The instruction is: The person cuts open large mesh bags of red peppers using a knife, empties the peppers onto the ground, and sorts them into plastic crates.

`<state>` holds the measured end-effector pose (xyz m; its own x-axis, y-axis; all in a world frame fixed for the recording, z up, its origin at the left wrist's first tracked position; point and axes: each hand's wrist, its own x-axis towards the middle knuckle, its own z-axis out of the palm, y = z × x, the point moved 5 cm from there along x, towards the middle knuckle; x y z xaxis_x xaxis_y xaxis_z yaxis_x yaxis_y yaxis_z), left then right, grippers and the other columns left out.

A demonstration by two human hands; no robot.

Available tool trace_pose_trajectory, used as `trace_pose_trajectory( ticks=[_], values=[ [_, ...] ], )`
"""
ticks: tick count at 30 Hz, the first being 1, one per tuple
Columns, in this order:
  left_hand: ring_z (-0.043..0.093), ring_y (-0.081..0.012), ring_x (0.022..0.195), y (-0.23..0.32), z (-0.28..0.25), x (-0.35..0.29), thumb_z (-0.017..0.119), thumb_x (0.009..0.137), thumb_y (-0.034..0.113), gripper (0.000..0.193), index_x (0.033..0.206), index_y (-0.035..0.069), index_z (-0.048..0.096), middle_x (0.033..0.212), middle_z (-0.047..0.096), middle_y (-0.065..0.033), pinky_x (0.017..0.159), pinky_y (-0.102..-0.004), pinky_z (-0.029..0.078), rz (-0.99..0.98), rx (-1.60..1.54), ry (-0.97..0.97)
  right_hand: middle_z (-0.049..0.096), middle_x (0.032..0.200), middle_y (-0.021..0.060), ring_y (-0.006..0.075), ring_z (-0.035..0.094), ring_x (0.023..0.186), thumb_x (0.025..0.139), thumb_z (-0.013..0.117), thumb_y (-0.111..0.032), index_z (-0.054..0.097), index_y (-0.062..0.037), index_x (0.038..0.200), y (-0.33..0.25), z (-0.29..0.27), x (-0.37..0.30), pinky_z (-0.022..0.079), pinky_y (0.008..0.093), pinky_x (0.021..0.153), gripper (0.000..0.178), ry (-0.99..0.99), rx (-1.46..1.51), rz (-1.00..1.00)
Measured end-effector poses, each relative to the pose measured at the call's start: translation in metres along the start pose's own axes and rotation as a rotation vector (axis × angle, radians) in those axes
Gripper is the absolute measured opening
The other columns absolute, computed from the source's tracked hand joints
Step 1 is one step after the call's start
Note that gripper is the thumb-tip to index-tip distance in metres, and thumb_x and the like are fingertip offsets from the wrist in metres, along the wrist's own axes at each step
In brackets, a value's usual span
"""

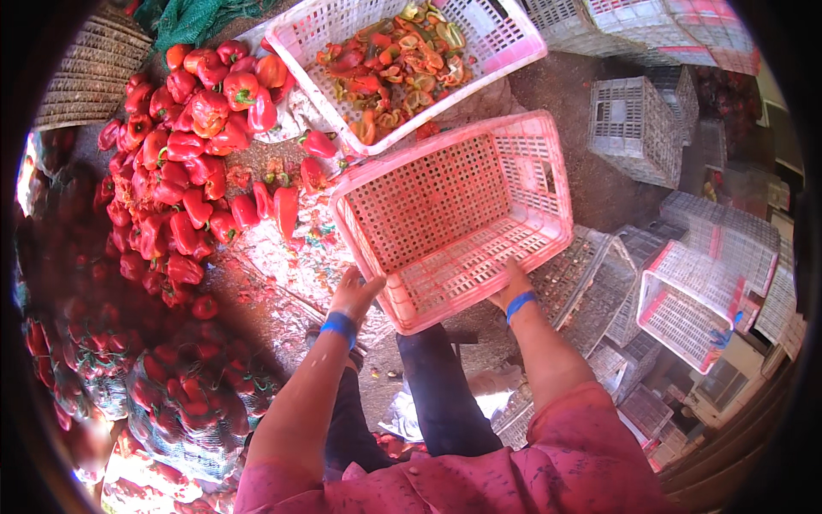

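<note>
Left hand (pixel 354 291) and right hand (pixel 511 285) grip the near rim of the empty pink crate (pixel 454 214). The red peppers (pixel 184 163) crowd its left side. The fingers are partly hidden.

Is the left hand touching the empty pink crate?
Touching. The head view shows the left hand gripping the near corner of the empty pink crate, fingers against its rim.
</note>
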<state>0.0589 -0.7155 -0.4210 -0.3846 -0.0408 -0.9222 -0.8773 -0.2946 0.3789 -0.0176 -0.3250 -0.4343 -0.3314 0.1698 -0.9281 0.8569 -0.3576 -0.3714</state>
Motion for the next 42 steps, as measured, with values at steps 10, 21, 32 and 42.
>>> trace_pose_trajectory(
  ticks=[10, 21, 32, 42],
  values=[
    [0.072, -0.0340, 0.071, -0.003, 0.021, 0.045, 0.062, 0.076, 0.024, 0.040, 0.098, -0.009, 0.066, 0.086, 0.071, -0.0236, 0.063, -0.0411, 0.058, -0.186, 0.211, 0.344, 0.049, 0.143, 0.0131, 0.0314, 0.049, 0.127, 0.092, 0.063, -0.038, 0.045, -0.0026, 0.138, -0.065, 0.003, 0.029, 0.039, 0.0534, 0.104, 0.061, 0.335, -0.149, -0.227],
    [0.053, -0.0218, 0.044, 0.052, 0.008, 0.027, 0.050, 0.086, 0.007, 0.043, 0.129, 0.005, 0.051, 0.075, 0.064, -0.0166, 0.038, -0.0299, 0.039, -0.137, -0.380, 0.090, 0.052, 0.140, 0.0097, 0.0317, 0.048, 0.129, 0.095, 0.052, -0.027, 0.046, -0.0070, 0.139, -0.110, 0.001, -0.014, 0.039, 0.0567, 0.102, 0.049, 0.465, -0.346, -0.222],
    [0.069, -0.0395, 0.093, 0.018, 0.005, 0.019, 0.061, 0.075, 0.018, 0.045, 0.116, 0.000, 0.063, 0.093, 0.070, -0.0264, 0.083, -0.0434, 0.054, 0.054, 0.169, 0.562, 0.043, 0.149, 0.0083, 0.0320, 0.042, 0.133, 0.095, 0.057, -0.022, 0.045, -0.0133, 0.145, -0.050, 0.002, -0.029, 0.044, 0.0539, 0.098, 0.052, 0.477, -0.373, -0.044],
    [0.072, -0.0315, 0.085, -0.110, -0.065, 0.030, 0.060, 0.081, 0.018, 0.040, 0.117, 0.001, 0.063, 0.089, 0.073, -0.0193, 0.076, -0.0414, 0.055, 0.215, 0.105, 0.770, 0.033, 0.156, 0.0119, 0.0325, 0.029, 0.145, 0.100, 0.043, -0.022, 0.035, -0.0104, 0.151, 0.054, -0.022, 0.058, 0.031, 0.0640, 0.111, 0.052, 0.061, -0.949, -0.073]
  ],
)
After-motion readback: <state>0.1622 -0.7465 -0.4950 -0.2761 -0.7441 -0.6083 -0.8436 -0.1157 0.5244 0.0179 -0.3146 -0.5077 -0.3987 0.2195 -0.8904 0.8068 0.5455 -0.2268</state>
